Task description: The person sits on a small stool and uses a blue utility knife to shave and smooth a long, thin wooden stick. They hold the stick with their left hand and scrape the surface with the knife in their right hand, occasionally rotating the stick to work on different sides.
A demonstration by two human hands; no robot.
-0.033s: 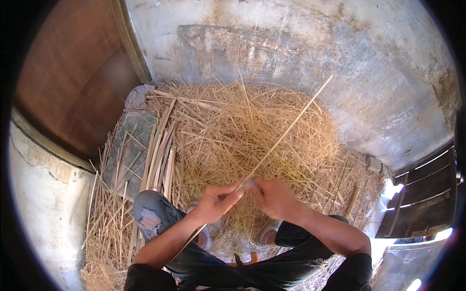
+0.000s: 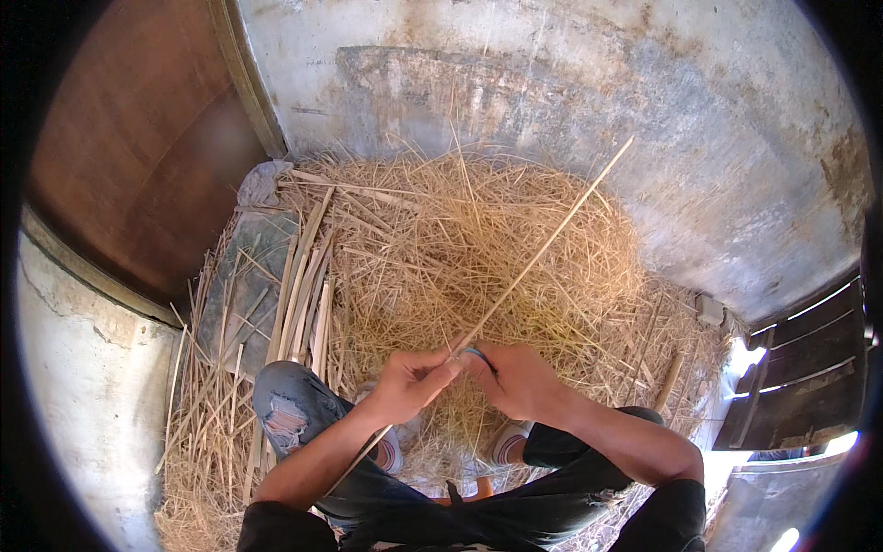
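1. The long, thin strip point(image 2: 551, 237) runs between the fingers of the left hand point(image 2: 412, 386), which are closed on it; its longer part slants up and away to the right, over the straw point(image 2: 460, 258).
2. The fingers of the right hand point(image 2: 520, 377) are curled around a small blue and dark object point(image 2: 476, 353), just beside the left fingertips and right against the strip.
3. Most of that object is covered by the right hand, so its shape and kind cannot be made out.
4. The strip's middle is hidden by the left hand; a thin pale length shows again below the left wrist, its lower end hard to follow against the dark trousers point(image 2: 395, 506).
5. Both dark sleeves point(image 2: 283, 527) are cut off by the lower edge, and the dark slatted panel point(image 2: 791, 377) by the round rim at right.
6. The strip is pale, straight and slender; the straw is dry, tangled and yellow-brown.
7. Flat, wood-like slats point(image 2: 299, 285) lie near the left knee, beside a smooth grey slab point(image 2: 250, 258).
8. The grey wall point(image 2: 552, 83) behind is stained and patchy.
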